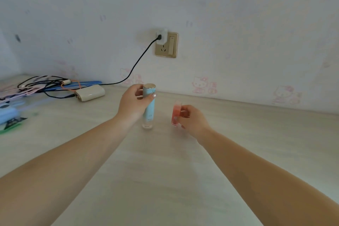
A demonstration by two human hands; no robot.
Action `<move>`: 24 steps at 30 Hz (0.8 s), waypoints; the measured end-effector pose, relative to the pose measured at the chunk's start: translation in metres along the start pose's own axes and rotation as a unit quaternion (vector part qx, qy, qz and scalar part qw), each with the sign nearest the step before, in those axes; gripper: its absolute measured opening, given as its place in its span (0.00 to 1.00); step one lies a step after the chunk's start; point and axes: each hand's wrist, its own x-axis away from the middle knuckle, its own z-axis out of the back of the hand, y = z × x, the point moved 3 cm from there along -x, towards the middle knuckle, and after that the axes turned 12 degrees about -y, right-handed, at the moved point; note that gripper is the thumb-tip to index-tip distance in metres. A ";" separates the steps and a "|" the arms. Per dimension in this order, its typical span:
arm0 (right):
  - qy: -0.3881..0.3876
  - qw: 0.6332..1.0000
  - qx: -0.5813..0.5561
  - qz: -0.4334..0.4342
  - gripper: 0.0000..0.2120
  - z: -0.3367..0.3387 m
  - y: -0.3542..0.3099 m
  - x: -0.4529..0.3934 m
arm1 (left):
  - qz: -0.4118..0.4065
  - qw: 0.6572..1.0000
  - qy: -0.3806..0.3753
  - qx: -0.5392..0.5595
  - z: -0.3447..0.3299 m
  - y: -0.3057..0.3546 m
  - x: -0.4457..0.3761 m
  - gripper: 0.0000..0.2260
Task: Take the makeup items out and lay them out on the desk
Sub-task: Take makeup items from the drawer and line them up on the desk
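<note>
Placing step: left hand point(134, 104) fingers wrap the upright blue bottle point(149, 108); right hand point(190, 120) fingers pinch the pink bottle point(175, 115). Next, release both on the tabletop point(165, 180) below.

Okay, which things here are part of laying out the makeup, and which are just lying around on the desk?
Part of the job:
- light blue bottle, held upright by the left hand
- small pink bottle, held by the right hand

Just lying about:
- white power bank
- tangled cables
- charger plugged into the wall socket
</note>
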 end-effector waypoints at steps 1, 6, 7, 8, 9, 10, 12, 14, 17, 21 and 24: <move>-0.002 1.000 0.001 -0.002 0.10 -0.003 0.001 -0.008 | -0.002 1.000 0.006 -0.002 0.000 -0.002 -0.007 0.17; -0.016 1.000 0.016 0.000 0.13 -0.012 0.005 -0.037 | -0.004 1.000 0.029 -0.009 -0.004 -0.009 -0.033 0.15; -0.020 1.000 0.021 0.002 0.13 -0.014 0.005 -0.041 | -0.003 1.000 0.029 -0.010 -0.005 -0.011 -0.037 0.15; -0.023 0.999 0.028 0.003 0.13 -0.014 0.004 -0.045 | -0.002 1.000 0.027 -0.011 -0.005 -0.012 -0.039 0.15; -0.026 0.999 0.032 0.005 0.13 -0.015 0.004 -0.048 | -0.002 1.000 0.027 -0.014 -0.004 -0.014 -0.041 0.16; -0.029 0.999 0.035 0.006 0.13 -0.016 0.005 -0.051 | -0.004 0.999 0.028 -0.015 -0.003 -0.016 -0.043 0.16; -0.035 0.999 0.038 0.008 0.14 -0.017 0.006 -0.053 | -0.011 0.999 0.032 -0.018 -0.001 -0.019 -0.044 0.17; -0.041 0.998 0.039 0.011 0.16 -0.017 0.007 -0.054 | -0.018 0.999 0.032 -0.027 0.001 -0.022 -0.044 0.17; -0.053 0.998 0.042 0.011 0.20 -0.018 0.008 -0.053 | -0.025 0.999 0.022 -0.035 0.000 -0.024 -0.044 0.17; -0.047 0.997 0.052 0.024 0.31 -0.016 0.004 -0.047 | -0.021 0.999 0.013 -0.034 -0.002 -0.024 -0.041 0.27; -0.031 0.998 0.043 0.037 0.34 -0.003 -0.001 -0.034 | -0.056 0.995 0.071 -0.043 0.003 -0.007 -0.030 0.32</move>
